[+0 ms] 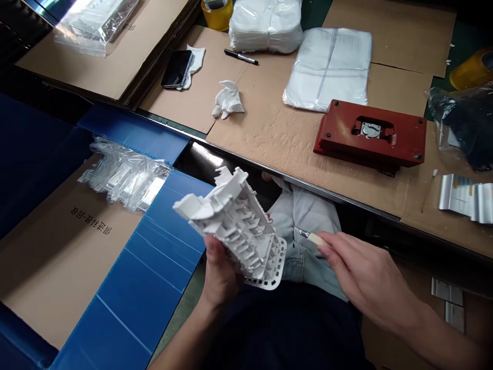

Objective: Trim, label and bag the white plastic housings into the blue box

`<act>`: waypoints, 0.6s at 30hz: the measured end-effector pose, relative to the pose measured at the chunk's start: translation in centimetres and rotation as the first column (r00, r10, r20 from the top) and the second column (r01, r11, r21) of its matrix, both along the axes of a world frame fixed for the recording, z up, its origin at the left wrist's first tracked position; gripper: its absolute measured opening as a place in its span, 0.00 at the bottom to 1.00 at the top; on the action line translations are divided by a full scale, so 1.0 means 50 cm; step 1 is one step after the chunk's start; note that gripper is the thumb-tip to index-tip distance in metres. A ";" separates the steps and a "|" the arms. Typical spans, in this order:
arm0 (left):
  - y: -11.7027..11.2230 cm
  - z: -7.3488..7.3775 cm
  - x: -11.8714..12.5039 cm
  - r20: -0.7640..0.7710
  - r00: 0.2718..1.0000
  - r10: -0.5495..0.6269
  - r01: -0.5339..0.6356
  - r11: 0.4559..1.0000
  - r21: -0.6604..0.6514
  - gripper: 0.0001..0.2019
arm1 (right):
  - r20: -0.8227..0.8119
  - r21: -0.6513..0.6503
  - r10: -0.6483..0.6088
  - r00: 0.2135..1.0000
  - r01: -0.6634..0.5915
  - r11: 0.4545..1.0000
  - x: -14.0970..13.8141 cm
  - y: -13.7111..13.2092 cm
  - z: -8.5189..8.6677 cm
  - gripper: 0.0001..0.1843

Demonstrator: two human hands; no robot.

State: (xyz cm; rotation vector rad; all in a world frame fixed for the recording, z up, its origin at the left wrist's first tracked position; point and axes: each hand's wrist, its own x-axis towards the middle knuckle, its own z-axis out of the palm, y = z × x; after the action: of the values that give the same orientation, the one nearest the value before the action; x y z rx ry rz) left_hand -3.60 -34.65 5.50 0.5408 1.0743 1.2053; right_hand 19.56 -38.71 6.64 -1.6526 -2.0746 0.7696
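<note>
My left hand (219, 272) grips a white ribbed plastic moulded part (234, 221) from below and holds it tilted over my lap. My right hand (360, 275) is closed in a pinch on a small knife-like tool (310, 236) with a pale handle and a short metal blade. The blade tip points left, a little apart from the part's right edge. Both hands are below the table's front edge (308, 185).
A red metal fixture (370, 134) sits on the cardboard-covered table, with white bags (329, 67), a crumpled glove (228, 99), a phone (176, 68), a marker (241, 56) and tape rolls (216, 11) behind. A blue corrugated box (127, 288) at left holds bagged clear parts (123, 174). Metal pieces (466, 198) lie at right.
</note>
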 end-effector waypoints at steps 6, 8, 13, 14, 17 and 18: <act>0.032 0.030 0.010 0.248 0.966 -0.076 0.138 0.960 -0.243 0.40 | -0.343 -0.391 -0.134 0.930 -0.011 0.920 0.008 0.015 -0.005 0.18; 0.035 0.028 0.005 0.335 0.935 -0.115 0.220 0.930 -0.295 0.42 | -0.342 -0.438 -0.222 0.913 0.054 0.897 0.013 0.016 -0.012 0.17; 0.039 0.019 0.005 0.459 0.881 -0.120 0.306 0.882 -0.358 0.42 | -0.301 -0.419 -0.330 0.895 0.186 0.889 0.019 0.016 -0.019 0.20; 0.039 0.018 0.006 0.476 0.872 -0.119 0.316 0.878 -0.360 0.43 | -0.302 -0.372 -0.300 0.905 0.178 0.911 0.019 0.018 -0.016 0.18; 0.037 0.015 0.009 0.498 0.859 -0.115 0.338 0.859 -0.386 0.43 | -0.314 -0.200 -0.161 0.936 0.100 0.975 0.020 0.028 -0.004 0.14; 0.036 0.014 0.009 0.489 0.864 -0.115 0.339 0.853 -0.397 0.44 | -0.322 -0.157 -0.112 0.940 0.064 0.986 0.020 0.031 -0.001 0.13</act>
State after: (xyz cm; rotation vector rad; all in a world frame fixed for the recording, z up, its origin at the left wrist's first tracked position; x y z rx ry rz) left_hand -3.15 -32.84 6.22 -0.0029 0.8260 0.7539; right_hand 20.57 -37.16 6.60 -1.5513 -1.7365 1.1051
